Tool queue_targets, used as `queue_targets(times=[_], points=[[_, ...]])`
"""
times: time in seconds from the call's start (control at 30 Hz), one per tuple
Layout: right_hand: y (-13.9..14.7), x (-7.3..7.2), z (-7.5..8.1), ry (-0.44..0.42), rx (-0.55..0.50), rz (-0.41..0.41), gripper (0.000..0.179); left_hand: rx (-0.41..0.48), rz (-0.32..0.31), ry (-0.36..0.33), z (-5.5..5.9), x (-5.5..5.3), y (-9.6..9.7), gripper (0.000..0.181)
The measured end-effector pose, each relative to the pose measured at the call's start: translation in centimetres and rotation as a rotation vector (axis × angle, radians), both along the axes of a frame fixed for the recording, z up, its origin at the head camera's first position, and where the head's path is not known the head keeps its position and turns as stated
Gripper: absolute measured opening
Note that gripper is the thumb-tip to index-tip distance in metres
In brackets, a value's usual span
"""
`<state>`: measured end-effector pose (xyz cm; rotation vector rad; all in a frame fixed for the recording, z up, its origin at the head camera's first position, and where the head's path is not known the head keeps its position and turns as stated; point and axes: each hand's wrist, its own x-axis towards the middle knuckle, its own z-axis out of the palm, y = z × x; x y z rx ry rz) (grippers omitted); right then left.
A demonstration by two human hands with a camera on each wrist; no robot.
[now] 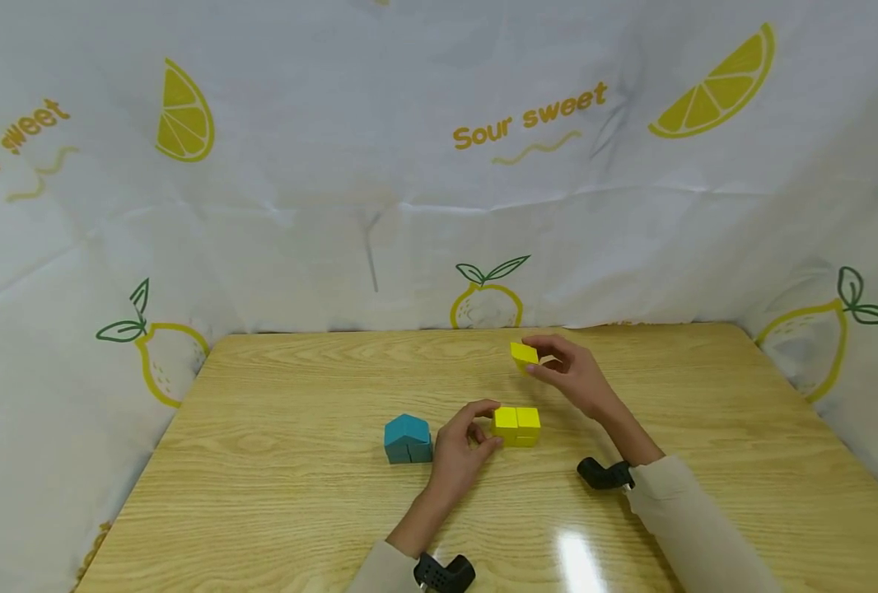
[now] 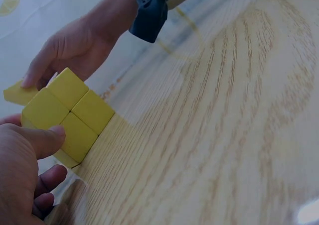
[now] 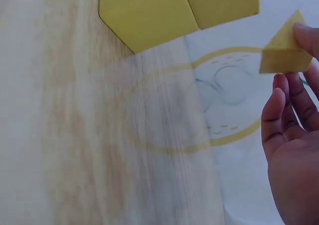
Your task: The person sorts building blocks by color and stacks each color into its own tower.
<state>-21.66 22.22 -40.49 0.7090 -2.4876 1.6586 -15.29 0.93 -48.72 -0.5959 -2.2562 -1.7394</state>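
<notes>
Four-square yellow blocks (image 1: 516,420) stand stacked in a small group on the wooden table, seams showing between them. My left hand (image 1: 455,457) grips this stack from its left side, thumb on the near face in the left wrist view. Behind and above the stack, my right hand (image 1: 574,375) pinches a yellow triangular block (image 3: 286,58) between thumb and fingers. That block is raised off the table, apart from the stack. To the left of my left hand sits a blue group of blocks (image 1: 408,441) shaped like a little house with a peaked top.
The light wooden table (image 1: 276,494) reaches back to a white sheet (image 1: 320,165) printed with lemons and lettering. Black wrist devices (image 1: 445,572) are worn on both wrists. A bright glare spot lies on the near tabletop.
</notes>
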Motion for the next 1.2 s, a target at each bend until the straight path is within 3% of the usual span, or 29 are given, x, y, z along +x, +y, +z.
queue_targets(times=[0.27,0.43,0.73,1.2], points=[[0.7,2.0,-0.3,0.064,-0.06,-0.003,0.031,-0.004,0.001,0.007,-0.1,0.0,-0.1,0.047],[1.2,3.3,-0.4,0.045,-0.075,-0.016,0.033,-0.007,0.002,0.006,0.0,0.0,0.0,0.048],[1.4,4.2,0.0,0.086,0.002,-0.012,0.031,0.001,0.005,0.035,0.1,0.0,-0.1,0.048],[0.2,5.3,0.4,0.112,0.08,0.08,0.031,-0.008,0.009,-0.023,0.1,-0.1,0.0,0.046]])
